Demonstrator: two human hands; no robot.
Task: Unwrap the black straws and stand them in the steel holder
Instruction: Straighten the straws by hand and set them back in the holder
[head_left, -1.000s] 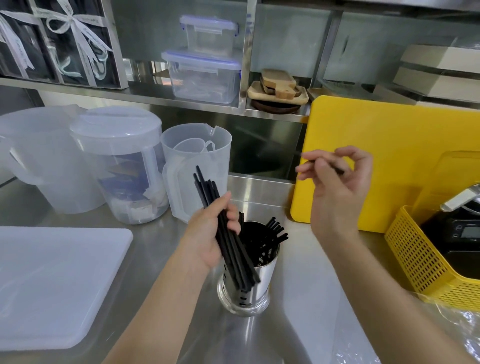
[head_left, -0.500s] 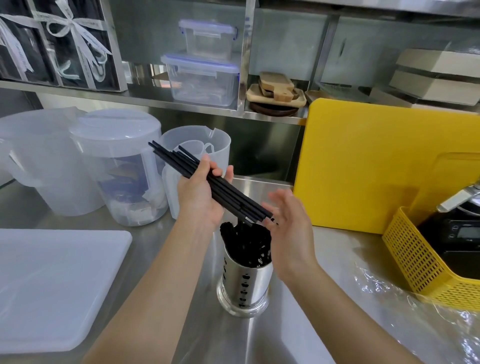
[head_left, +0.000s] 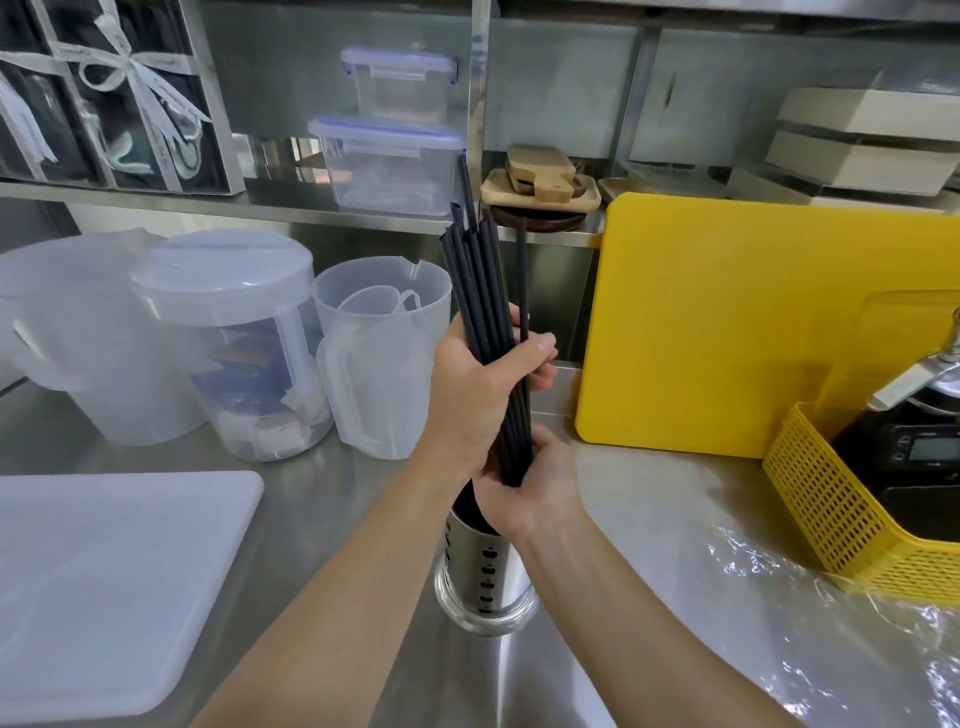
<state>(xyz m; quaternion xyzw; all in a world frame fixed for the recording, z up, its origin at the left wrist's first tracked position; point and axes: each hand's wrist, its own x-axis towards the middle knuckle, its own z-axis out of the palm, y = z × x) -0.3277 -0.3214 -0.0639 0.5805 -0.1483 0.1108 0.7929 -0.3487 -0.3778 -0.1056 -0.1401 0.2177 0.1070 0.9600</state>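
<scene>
Black straws (head_left: 483, 312), slanted before, now upright in left hand (head_left: 478, 395) grip, right hand (head_left: 535, 483) seemingly cupping ends

Your two forearms enter from the lower edge, both bare up to the frame's border; no sleeve, cuff or glove shows. Left hand (head_left: 475, 395): no ring, watch or band visible, thumbnail short and unpainted. Right hand (head_left: 535, 483): wrist bare too, no strap or bracelet. Its fingers are mostly hidden, so nails there cannot be judged.
</scene>
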